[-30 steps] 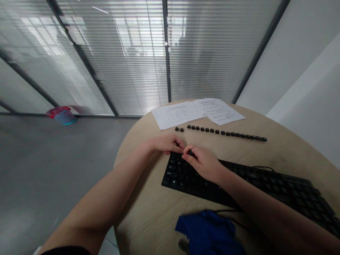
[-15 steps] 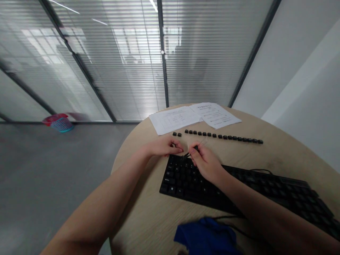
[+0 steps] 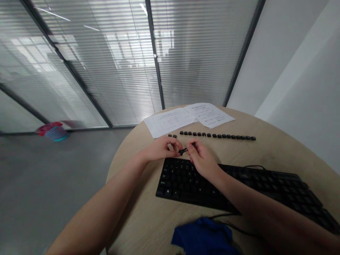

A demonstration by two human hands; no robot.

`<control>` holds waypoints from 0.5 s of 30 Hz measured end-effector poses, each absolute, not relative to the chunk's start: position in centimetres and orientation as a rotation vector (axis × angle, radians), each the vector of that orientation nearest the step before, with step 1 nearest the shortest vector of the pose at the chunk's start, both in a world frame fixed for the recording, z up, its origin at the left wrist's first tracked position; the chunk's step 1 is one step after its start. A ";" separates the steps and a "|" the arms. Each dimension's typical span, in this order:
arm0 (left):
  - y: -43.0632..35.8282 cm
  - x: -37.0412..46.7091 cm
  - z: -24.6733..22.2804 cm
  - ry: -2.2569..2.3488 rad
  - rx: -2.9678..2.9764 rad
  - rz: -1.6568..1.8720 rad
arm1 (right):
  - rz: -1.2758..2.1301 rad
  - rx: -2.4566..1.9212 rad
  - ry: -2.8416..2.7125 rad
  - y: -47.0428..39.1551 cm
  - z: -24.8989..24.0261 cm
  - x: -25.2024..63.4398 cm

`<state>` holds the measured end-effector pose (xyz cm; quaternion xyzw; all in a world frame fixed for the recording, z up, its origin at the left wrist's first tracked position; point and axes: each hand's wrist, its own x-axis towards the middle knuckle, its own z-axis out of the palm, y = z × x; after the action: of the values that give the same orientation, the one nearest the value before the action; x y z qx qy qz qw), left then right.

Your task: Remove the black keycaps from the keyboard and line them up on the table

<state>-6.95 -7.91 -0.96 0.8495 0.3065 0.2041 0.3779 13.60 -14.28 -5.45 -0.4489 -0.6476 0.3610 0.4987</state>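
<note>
My right hand (image 3: 202, 159) grips a keycap puller (image 3: 185, 150), a small black tool with thin wire showing past the fingers. At the tool's left end is a small black piece that looks like a keycap (image 3: 181, 152). My left hand (image 3: 164, 148) closes its thumb and fingertips on that piece; its exact shape is hard to make out. Both hands are just above the back left edge of a black keyboard (image 3: 186, 200), and the right forearm crosses over it. Beyond the hands lies a long row of loose black keycaps (image 3: 224, 136), with two more keycaps (image 3: 172, 136) at its left.
Two printed paper sheets (image 3: 171, 120) overlap at the back of the round wooden table (image 3: 140, 219). A blue cloth (image 3: 203, 237) lies at the front, beside a black cable (image 3: 239, 230). On the floor at left stands a red and blue basket (image 3: 55, 131).
My left fingers have closed in on the black piece at the puller's end, and the puller has lifted off the keyboard's top left corner. The view has shifted slightly.
</note>
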 end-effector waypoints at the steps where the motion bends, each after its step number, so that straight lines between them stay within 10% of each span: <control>1: -7.8 -7.1 -0.9 0.787 2.181 0.514 | 0.866 -1.101 -1.567 -14.3 -5.3 13.5; 15: -6.2 -9.0 -1.9 0.746 2.084 0.544 | 0.754 -1.246 -1.529 -14.2 -4.5 13.3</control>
<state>-8.97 -6.17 -1.92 0.8307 0.2974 0.2169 0.4177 13.35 -14.22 -4.53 -0.5136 -0.6303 0.3106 0.4924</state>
